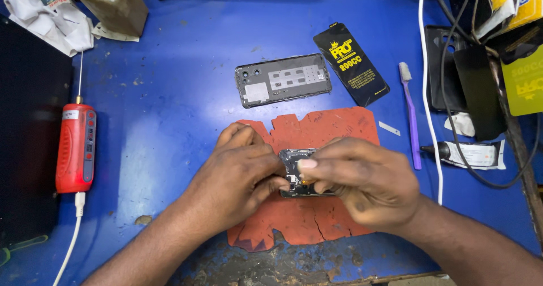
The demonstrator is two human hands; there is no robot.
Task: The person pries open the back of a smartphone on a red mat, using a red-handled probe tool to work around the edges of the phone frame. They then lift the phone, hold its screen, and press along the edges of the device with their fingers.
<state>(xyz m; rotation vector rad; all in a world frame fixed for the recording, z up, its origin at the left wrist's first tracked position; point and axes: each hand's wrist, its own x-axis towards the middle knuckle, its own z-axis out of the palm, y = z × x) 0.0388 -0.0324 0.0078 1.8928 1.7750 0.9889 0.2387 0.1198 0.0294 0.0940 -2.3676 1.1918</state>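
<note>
Phone lies opened on the cracked red mat, internals exposed; its back cover is already off, set well apart up the blue bench. Reassembly looks undone, judging by the bare board. Left hand clamps the phone's left end, fingers curled narrow around it. Right hand covers the right end, fingertips pinched on a small orange-tipped part at the board; can't tell what. Purple toothbrush and glue tube lie unused to the right.
</note>
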